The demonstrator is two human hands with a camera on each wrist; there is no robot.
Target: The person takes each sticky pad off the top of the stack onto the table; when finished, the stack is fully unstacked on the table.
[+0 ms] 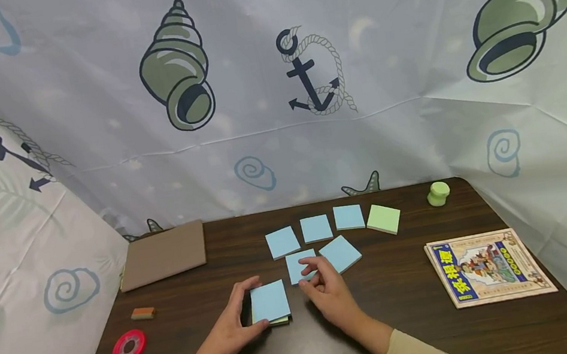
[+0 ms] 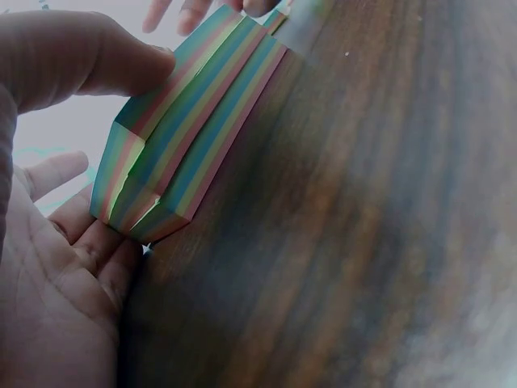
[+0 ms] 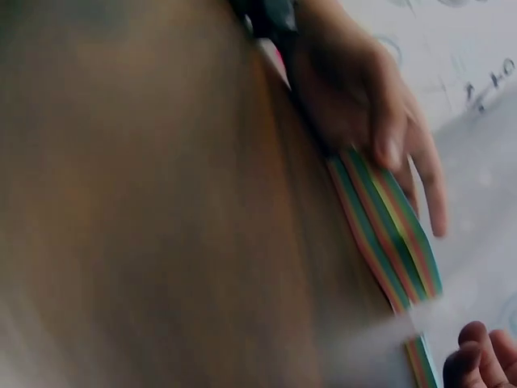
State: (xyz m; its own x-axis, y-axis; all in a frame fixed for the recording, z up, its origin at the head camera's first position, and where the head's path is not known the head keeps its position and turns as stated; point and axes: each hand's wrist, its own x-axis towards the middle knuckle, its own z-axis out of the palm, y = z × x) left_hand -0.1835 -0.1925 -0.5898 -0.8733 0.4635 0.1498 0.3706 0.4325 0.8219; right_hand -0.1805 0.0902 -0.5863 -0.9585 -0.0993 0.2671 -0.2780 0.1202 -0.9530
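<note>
My left hand (image 1: 233,323) grips a stack of sticky note pads (image 1: 269,302), thumb at the near side and fingers along the left. Blue shows on the topmost pad. In the left wrist view the stack's striped edges (image 2: 194,121) show several pads piled up on the table. To the right, my right hand (image 1: 330,297) hovers with loosely bent fingers and nothing in them. It partly covers a blue sticky note pad (image 1: 297,272); another blue pad (image 1: 341,253) lies just beyond. In the right wrist view the right fingertips (image 3: 489,356) are apart from the stack.
Behind lie several blue pads (image 1: 316,228) and a green pad (image 1: 384,219). A brown board (image 1: 164,256), a small orange block (image 1: 143,313) and a red ring (image 1: 129,347) are on the left. A boxed game (image 1: 492,267) and a green peg-shaped piece (image 1: 438,194) sit right.
</note>
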